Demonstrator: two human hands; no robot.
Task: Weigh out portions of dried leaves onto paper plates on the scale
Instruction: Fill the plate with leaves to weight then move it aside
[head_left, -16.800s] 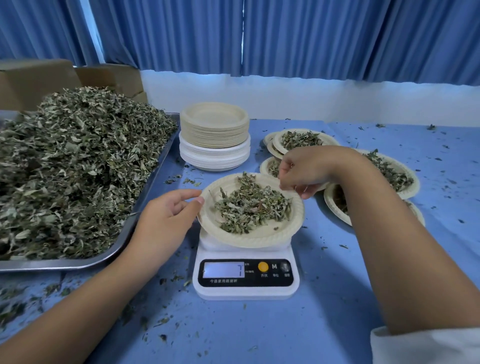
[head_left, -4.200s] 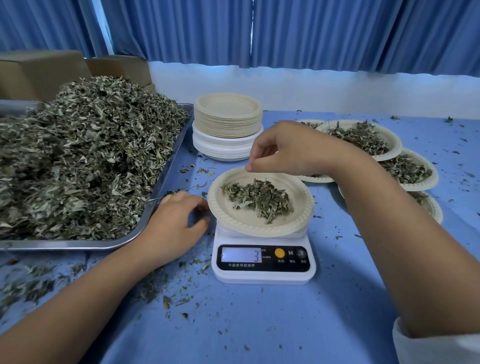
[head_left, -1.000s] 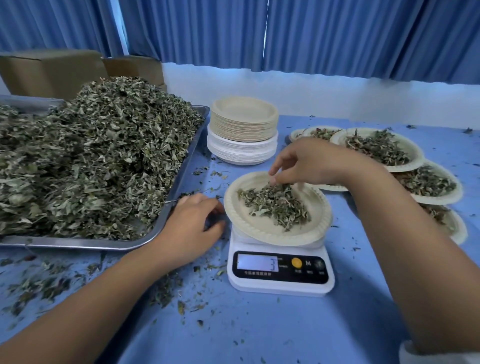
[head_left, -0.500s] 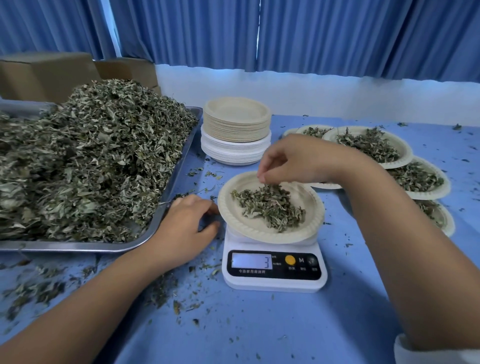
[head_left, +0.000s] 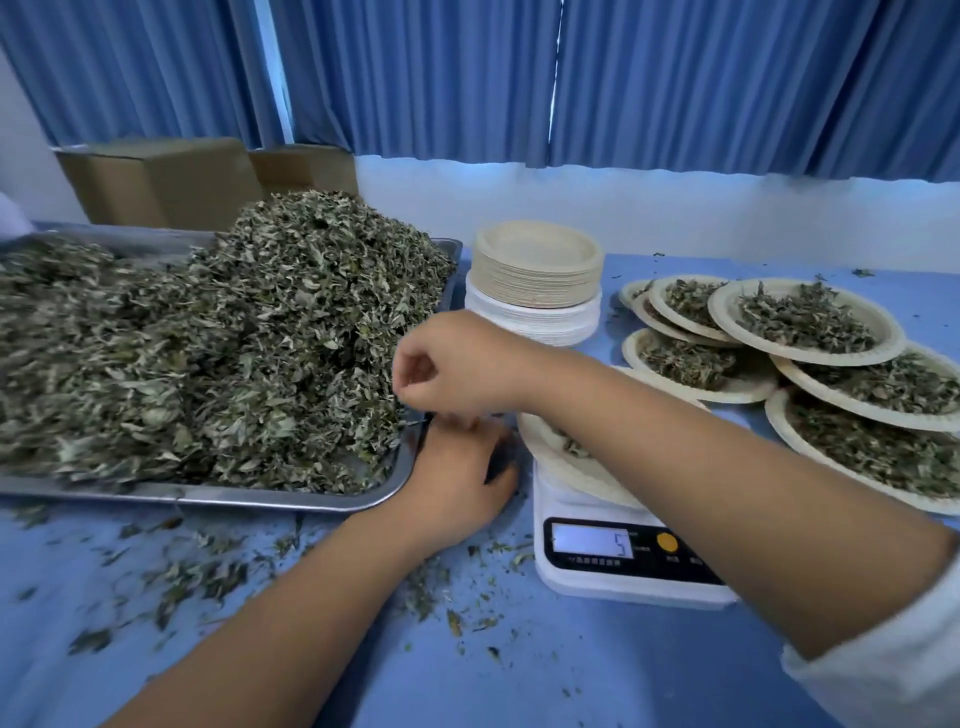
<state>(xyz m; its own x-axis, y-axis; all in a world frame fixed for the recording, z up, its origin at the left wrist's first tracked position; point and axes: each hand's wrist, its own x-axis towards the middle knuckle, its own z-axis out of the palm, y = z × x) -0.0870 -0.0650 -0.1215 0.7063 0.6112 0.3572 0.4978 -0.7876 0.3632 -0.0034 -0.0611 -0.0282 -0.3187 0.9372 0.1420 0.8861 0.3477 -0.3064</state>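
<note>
Leaves (head_left: 234, 353) look featherlight, dry and brittle. My read: they'll crumble under a squeeze and drift off at a flick!

Nearest us, crumbs (head_left: 208, 577) are strewn over the table (head_left: 571, 675) in front of and left of the scale (head_left: 623, 561), whose display shows a 5. Just left of the scale, the left hand (head_left: 457, 478) rests palm down on the table. Its fingertips are hidden, so I can't tell whether it holds anything.

On the scale sits the plate (head_left: 566, 467) with a few leaves in it, mostly covered by the right forearm (head_left: 727, 467) crossing over. Left of the scale and above the left hand, the right hand (head_left: 457, 374) hovers at the heap's edge, fingers curled in toward the thumb. Pinching leaves or not? Too blurred to tell.

Further back, left of the scale, the tray (head_left: 260, 499) carries the big heap. The best take, I'd say, is a loose fingertip pinch off the heap, in small amounts, let go low over the plate. That plate looks thin and bendy, so lift it by the rim.

Behind the scale is a stack (head_left: 537, 286) of spares, and to the right of the scale and behind it, filled plates (head_left: 805, 322) overlap.
</note>
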